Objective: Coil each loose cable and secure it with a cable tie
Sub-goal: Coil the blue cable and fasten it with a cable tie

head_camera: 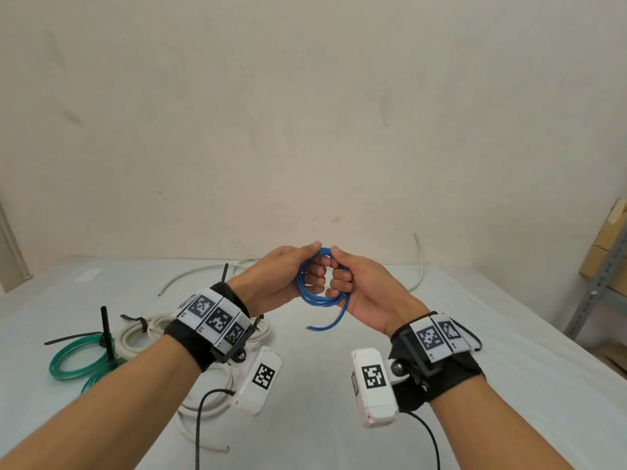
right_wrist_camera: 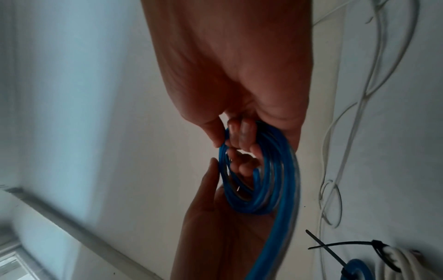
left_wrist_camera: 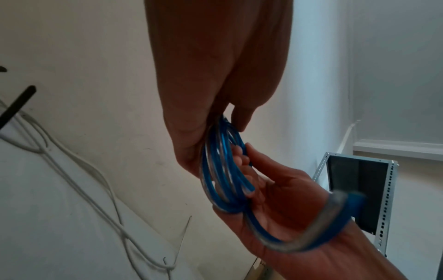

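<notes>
Above the middle of the table I hold a small coil of blue cable (head_camera: 321,289) upright between both hands. My left hand (head_camera: 281,278) grips its left side, fingers curled through the loop. My right hand (head_camera: 360,284) grips its right side the same way. A short free end (head_camera: 327,324) of the blue cable hangs down below the coil. In the left wrist view the blue coil (left_wrist_camera: 223,170) sits between my left fingers (left_wrist_camera: 242,115) and the right palm (left_wrist_camera: 287,208). From the right wrist, the blue coil (right_wrist_camera: 258,181) hangs under my right fingers (right_wrist_camera: 242,132).
On the white table (head_camera: 458,340), left of my arms, lie a green coil (head_camera: 76,362) and a white coil (head_camera: 142,334), each bound with black cable ties (head_camera: 106,329). Loose white cable (head_camera: 200,273) runs along the back, more under my left wrist (head_camera: 200,415). A metal rack (head_camera: 597,290) stands right.
</notes>
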